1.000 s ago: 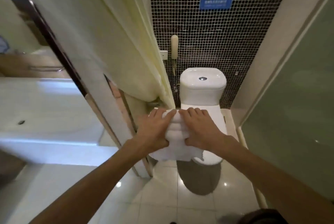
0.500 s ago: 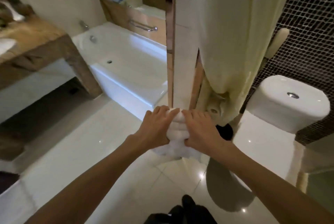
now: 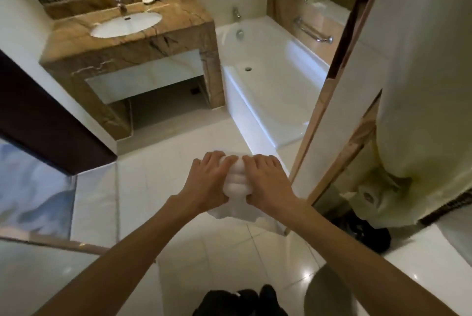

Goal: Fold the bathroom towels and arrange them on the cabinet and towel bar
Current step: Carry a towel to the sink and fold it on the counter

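Observation:
A folded white towel [image 3: 236, 180] hangs in the air in front of me, over the tiled floor. My left hand [image 3: 208, 183] grips its left side and my right hand [image 3: 268, 183] grips its right side, fingers curled over the top. A loose edge of the towel droops below both wrists. The brown marble vanity cabinet [image 3: 127, 52] with an oval white sink [image 3: 126, 24] stands at the upper left. A chrome bar [image 3: 313, 31] is fixed on the wall beyond the bathtub.
A white bathtub [image 3: 270, 78] lies ahead at the right. A cream shower curtain [image 3: 421, 86] and a mirrored partition edge [image 3: 329, 101] stand close at the right. A dark door [image 3: 38, 116] is at the left. A vase, bottle and soap dish stand behind the sink.
My view has swung left from the toilet to the bathtub and then the vanity. Both hands keep the same hold on the towel.

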Motion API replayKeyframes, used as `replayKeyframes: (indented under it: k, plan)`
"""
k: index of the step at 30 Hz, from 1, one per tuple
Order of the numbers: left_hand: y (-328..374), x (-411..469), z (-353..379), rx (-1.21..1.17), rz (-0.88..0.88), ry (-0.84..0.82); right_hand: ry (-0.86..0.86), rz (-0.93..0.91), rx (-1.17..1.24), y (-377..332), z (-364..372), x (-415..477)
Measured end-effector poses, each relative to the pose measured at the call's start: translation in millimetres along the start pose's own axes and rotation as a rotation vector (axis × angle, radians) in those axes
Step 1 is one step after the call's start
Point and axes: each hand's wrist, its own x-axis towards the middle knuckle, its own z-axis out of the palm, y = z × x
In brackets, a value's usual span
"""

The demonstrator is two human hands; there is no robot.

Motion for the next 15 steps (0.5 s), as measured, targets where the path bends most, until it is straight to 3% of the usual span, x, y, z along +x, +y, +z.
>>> replayKeyframes:
  k: [15]
  plan:
    - [-76.9,-26.0,-12.0,0.017,-0.289,0.03,-0.036,-0.301,-0.027,-56.1,19.8,88.6]
